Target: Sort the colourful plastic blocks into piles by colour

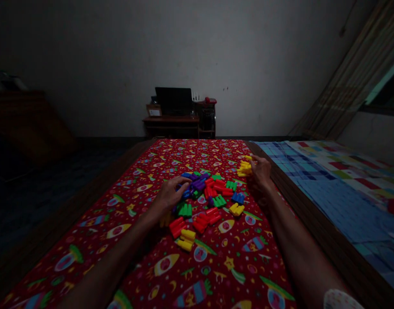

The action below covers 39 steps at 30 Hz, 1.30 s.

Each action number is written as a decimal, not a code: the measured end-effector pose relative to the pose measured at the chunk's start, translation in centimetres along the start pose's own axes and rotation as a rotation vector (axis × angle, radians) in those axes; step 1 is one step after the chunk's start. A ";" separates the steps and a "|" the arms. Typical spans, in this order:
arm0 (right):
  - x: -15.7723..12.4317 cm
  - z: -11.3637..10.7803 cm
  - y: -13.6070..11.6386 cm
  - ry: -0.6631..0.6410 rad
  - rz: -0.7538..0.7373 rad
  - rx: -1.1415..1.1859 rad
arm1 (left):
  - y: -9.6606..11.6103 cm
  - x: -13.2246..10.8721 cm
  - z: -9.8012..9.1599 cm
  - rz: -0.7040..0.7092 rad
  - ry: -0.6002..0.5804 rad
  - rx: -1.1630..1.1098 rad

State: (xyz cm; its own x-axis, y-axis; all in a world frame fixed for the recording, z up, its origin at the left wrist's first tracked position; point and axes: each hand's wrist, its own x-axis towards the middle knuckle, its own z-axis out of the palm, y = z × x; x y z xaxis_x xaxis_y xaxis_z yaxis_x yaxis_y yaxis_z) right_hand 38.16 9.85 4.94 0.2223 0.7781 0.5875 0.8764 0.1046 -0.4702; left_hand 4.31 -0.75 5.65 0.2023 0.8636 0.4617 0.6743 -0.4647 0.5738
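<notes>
On a red patterned cloth lies a loose pile of ribbed plastic building blocks. My left hand reaches over the pile's left side, thumb and forefinger apart and curved about the blue blocks and purple blocks; no held piece shows. At the right, my right hand has its fingers closed on a yellow block, beside a cluster of yellow blocks. Red blocks and green blocks fill the pile's middle. Nearer me are more red blocks and a yellow block.
The cloth covers a long table with a dark wooden edge. To its right is a bed with a blue checked sheet. By the far wall stands a desk with a black monitor. A curtain hangs at the right.
</notes>
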 end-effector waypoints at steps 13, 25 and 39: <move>0.4 -2.4 -2.9 -0.162 -0.087 -0.013 | 5.1 -3.9 3.9 0.520 -0.409 0.234; -14.1 -4.0 -2.4 -0.561 -0.825 0.108 | 3.2 -3.4 3.8 0.411 -0.239 0.314; -7.6 -4.4 -0.7 -0.524 -0.226 0.413 | -7.8 -1.0 0.8 -0.145 0.265 0.116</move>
State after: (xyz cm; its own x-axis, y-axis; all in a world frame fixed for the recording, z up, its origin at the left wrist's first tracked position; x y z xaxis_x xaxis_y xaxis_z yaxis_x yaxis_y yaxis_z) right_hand 37.76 1.12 3.73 -0.2726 0.8946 0.3541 0.6201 0.4448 -0.6463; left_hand -0.55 2.17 0.14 -0.0834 0.8309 0.5501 0.7620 -0.3026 0.5726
